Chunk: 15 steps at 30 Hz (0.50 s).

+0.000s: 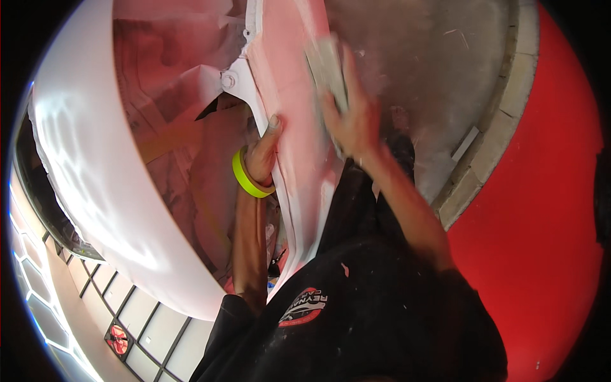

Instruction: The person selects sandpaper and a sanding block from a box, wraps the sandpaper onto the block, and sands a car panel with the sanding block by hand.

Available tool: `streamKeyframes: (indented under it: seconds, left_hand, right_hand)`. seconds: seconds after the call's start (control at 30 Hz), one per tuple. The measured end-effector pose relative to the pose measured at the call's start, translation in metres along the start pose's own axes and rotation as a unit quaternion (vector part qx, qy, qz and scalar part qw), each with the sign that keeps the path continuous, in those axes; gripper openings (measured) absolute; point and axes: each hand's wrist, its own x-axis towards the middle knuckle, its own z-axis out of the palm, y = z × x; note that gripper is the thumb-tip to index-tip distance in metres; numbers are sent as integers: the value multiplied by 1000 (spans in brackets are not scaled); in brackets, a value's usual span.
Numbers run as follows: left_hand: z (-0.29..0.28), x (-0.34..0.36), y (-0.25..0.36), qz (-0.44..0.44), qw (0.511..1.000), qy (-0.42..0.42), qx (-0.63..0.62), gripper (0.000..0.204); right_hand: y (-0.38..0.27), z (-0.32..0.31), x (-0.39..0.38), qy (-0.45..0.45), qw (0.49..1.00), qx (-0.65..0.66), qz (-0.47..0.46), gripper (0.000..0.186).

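Note:
A long body panel (296,108), patched in pink and white and dusted over, runs up the middle in front of me. My left hand (259,159) grips its left edge, the thumb lying on the near face while the other fingers are hidden behind it. A bright yellow-green ring like a roll of tape (242,173) circles my left wrist. On the panel's right side, my right hand (358,127) is closed on a flat, greyish sanding block (328,71), pressed along the surface. Both block and fingers are smeared by motion.
At left curves a large, glossy white body panel (95,172) reflecting lights. Crumpled covering sheets (191,140) lie between it and the pink panel. A bolted white bracket (238,81) joins the panel's left edge. Right are dusty floor (426,57), a block curb (506,130) and a red surface (541,210).

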Motion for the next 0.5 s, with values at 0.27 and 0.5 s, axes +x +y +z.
streamKeyframes:
  seconds: [0.27,0.5]
  left_hand:
    - [7,2,-1,20,998,-13,-63,47]
    - [15,-9,2,5,1000,-13,-18,45]
  right_hand:
    - [54,22,-63,80,982,-38,-165,76]
    - [22,7,-6,2,1000,-11,-11,74]
